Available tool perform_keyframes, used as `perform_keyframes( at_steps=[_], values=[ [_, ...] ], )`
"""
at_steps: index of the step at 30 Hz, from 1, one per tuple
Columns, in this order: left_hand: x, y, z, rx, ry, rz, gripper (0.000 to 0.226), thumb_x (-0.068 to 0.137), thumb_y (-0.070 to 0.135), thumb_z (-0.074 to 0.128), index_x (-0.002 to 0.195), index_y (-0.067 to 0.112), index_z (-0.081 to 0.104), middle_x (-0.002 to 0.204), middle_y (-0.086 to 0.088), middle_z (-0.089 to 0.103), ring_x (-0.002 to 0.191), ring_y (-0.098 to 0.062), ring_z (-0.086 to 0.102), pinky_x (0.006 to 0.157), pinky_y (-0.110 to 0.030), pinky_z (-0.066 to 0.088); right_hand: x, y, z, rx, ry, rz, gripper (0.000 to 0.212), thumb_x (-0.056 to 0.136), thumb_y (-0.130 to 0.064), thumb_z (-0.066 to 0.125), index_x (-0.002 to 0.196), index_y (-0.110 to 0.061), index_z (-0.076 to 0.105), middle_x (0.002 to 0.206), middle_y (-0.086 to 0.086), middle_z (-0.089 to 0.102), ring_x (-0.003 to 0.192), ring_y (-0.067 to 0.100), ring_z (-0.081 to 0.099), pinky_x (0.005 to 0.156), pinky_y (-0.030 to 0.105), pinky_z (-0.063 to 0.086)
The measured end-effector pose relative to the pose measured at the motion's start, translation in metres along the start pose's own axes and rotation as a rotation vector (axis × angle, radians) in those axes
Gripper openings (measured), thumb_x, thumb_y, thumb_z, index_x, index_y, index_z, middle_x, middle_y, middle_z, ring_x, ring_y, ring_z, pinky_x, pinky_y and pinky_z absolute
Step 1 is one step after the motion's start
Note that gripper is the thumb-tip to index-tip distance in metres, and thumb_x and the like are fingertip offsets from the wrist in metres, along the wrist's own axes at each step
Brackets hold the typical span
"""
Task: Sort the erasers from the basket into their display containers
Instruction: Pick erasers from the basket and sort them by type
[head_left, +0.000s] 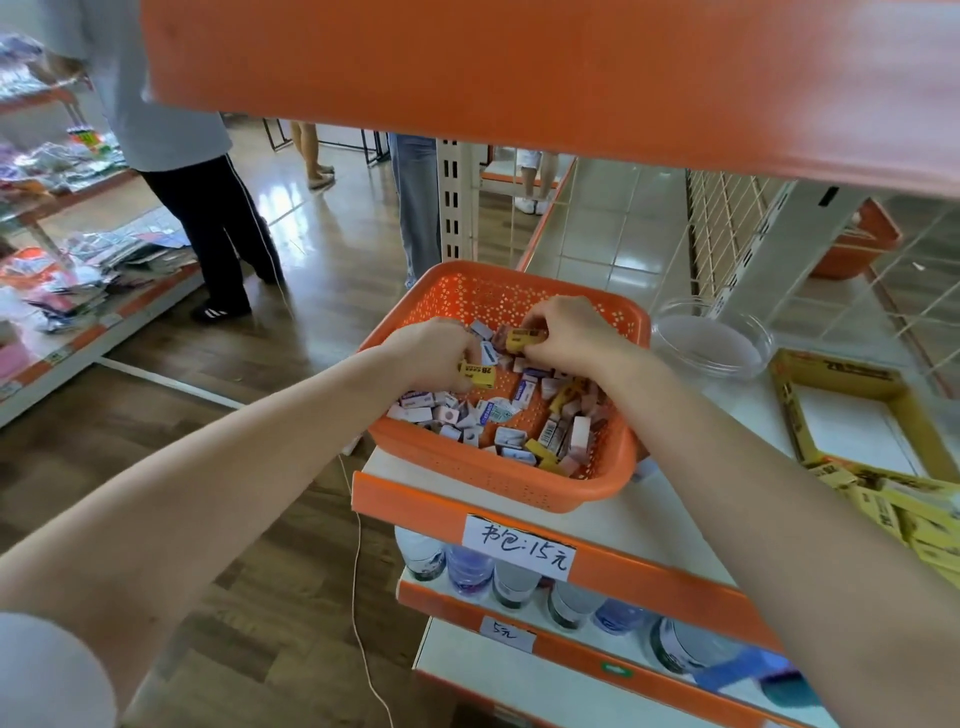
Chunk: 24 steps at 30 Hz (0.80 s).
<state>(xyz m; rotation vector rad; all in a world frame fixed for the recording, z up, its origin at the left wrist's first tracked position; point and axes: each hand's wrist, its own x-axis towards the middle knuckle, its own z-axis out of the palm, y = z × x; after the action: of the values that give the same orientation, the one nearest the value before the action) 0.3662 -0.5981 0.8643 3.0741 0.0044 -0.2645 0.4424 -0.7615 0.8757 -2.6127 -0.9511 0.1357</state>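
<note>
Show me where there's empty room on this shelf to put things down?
Bare shelf lies behind the orange basket, up to the wire grid. The clear tub and the yellow box right of the basket are empty inside. Crowded: the basket, full of erasers with the left hand and right hand in it, and the yellow packs at the near right.
</note>
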Motion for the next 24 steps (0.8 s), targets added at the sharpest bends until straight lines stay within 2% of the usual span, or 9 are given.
perform_keyframes(
  at_steps=[3,7,11,15,17,19,20,22,24],
  values=[
    [-0.007,0.007,-0.012,-0.104,0.097,0.015,0.036,0.082,0.032,0.067,0.116,0.023,0.060,0.100,0.005,0.062,0.088,-0.014,0.057,0.075,-0.034,0.052,-0.014,0.000,-0.016,0.017,0.090,-0.067,0.029,0.085,-0.018,0.064,0.113,-0.013,0.063,0.113,0.003,0.060,0.093,0.012,0.052,0.074,0.021,0.039],
    [-0.010,0.044,-0.034,-0.260,0.200,0.120,0.030,0.082,0.034,0.067,0.110,0.023,0.061,0.085,0.012,0.060,0.076,-0.010,0.061,0.063,-0.025,0.051,-0.050,0.024,-0.050,0.115,0.186,-0.061,0.025,0.084,-0.014,0.065,0.109,-0.013,0.063,0.102,-0.001,0.060,0.089,0.009,0.052,0.068,0.012,0.037],
    [0.002,0.107,-0.052,-0.435,0.275,0.250,0.022,0.084,0.029,0.066,0.105,0.028,0.060,0.086,0.013,0.060,0.075,-0.008,0.063,0.067,-0.026,0.054,-0.097,0.070,-0.083,0.160,0.331,0.076,0.027,0.082,-0.014,0.069,0.108,-0.014,0.065,0.105,0.000,0.059,0.092,0.014,0.057,0.083,0.023,0.046],
    [0.026,0.177,-0.053,-0.372,0.188,0.417,0.027,0.081,0.034,0.061,0.107,0.029,0.060,0.098,0.011,0.061,0.088,-0.012,0.060,0.077,-0.030,0.051,-0.156,0.124,-0.111,0.164,0.352,0.296,0.031,0.081,-0.015,0.071,0.112,-0.016,0.064,0.108,0.001,0.063,0.095,0.016,0.061,0.088,0.028,0.048],
    [0.035,0.210,-0.047,-0.304,0.153,0.487,0.023,0.080,0.032,0.062,0.103,0.029,0.060,0.099,0.005,0.063,0.089,-0.016,0.060,0.077,-0.031,0.050,-0.188,0.146,-0.122,0.133,0.311,0.388,0.028,0.084,-0.020,0.069,0.111,-0.025,0.063,0.104,-0.003,0.063,0.092,0.012,0.060,0.082,0.017,0.046],
    [0.039,0.239,-0.039,-0.265,0.122,0.554,0.025,0.080,0.029,0.066,0.104,0.022,0.061,0.095,0.002,0.061,0.089,-0.018,0.059,0.071,-0.027,0.042,-0.220,0.159,-0.128,0.056,0.267,0.456,0.027,0.086,-0.022,0.066,0.113,-0.024,0.063,0.098,-0.006,0.060,0.089,0.010,0.056,0.063,0.000,0.036],
    [0.040,0.254,-0.036,-0.257,0.100,0.594,0.027,0.081,0.029,0.068,0.106,0.019,0.062,0.094,0.004,0.059,0.088,-0.016,0.056,0.066,-0.023,0.035,-0.235,0.165,-0.129,0.017,0.267,0.471,0.027,0.086,-0.022,0.067,0.113,-0.021,0.064,0.096,-0.006,0.059,0.089,0.012,0.057,0.061,0.000,0.035],
    [0.040,0.277,-0.030,-0.233,0.066,0.680,0.031,0.082,0.029,0.069,0.110,0.019,0.061,0.097,0.007,0.056,0.084,-0.009,0.049,0.062,-0.019,0.028,-0.258,0.174,-0.125,-0.021,0.259,0.486,0.028,0.083,-0.021,0.070,0.111,-0.015,0.067,0.097,-0.001,0.063,0.092,0.017,0.060,0.067,0.011,0.040],
    [0.042,0.296,-0.024,-0.179,0.043,0.730,0.031,0.083,0.028,0.069,0.112,0.020,0.061,0.100,0.008,0.057,0.086,-0.007,0.048,0.068,-0.020,0.032,-0.271,0.183,-0.112,0.022,0.235,0.506,0.027,0.082,-0.017,0.071,0.108,-0.012,0.068,0.099,0.004,0.065,0.091,0.020,0.062,0.078,0.025,0.046]
  ],
)
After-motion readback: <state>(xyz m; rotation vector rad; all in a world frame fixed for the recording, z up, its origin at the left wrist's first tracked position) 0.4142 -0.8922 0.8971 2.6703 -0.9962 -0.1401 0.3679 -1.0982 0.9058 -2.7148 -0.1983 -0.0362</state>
